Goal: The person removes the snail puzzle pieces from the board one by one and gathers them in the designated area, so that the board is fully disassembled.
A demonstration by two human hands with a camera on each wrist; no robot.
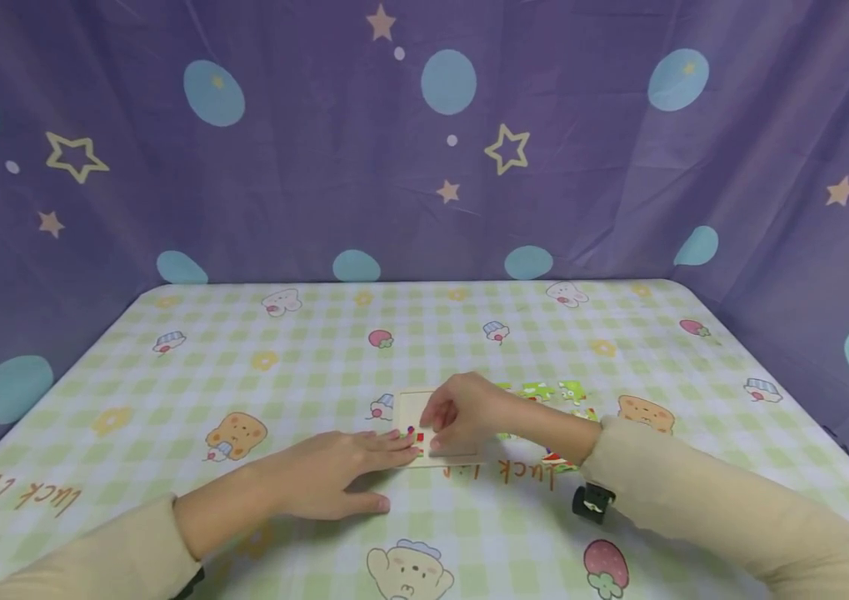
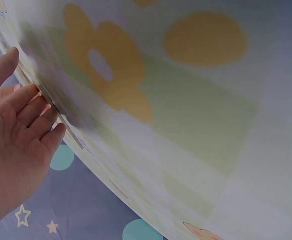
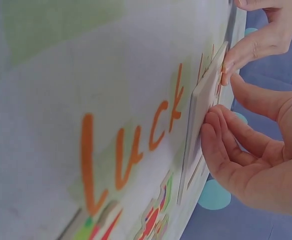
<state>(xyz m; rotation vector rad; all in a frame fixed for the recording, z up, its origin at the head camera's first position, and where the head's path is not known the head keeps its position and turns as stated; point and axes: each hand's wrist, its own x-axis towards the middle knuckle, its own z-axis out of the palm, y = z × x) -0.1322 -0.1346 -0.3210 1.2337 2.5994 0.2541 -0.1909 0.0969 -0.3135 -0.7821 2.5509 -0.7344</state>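
A pale, shallow puzzle board [image 1: 412,403] lies on the table in front of me, with small red and blue printed bits at its left part. My left hand [image 1: 322,473] rests its extended fingertips on that left part; in the left wrist view the same hand [image 2: 23,130] reaches the board's edge, thumb held apart. Over the board's right part is my right hand [image 1: 471,410]. In the right wrist view this hand [image 3: 258,150] has bent fingers touching the board's surface [image 3: 201,97], its thumb spread away. Nothing shows between thumb and fingers.
Loose colourful puzzle pieces [image 1: 572,390] lie right of the board, partly behind my right forearm; several also show low in the right wrist view. A checked, printed cloth [image 1: 304,375] covers the table. Purple curtains [image 1: 319,183] hang behind and at both sides.
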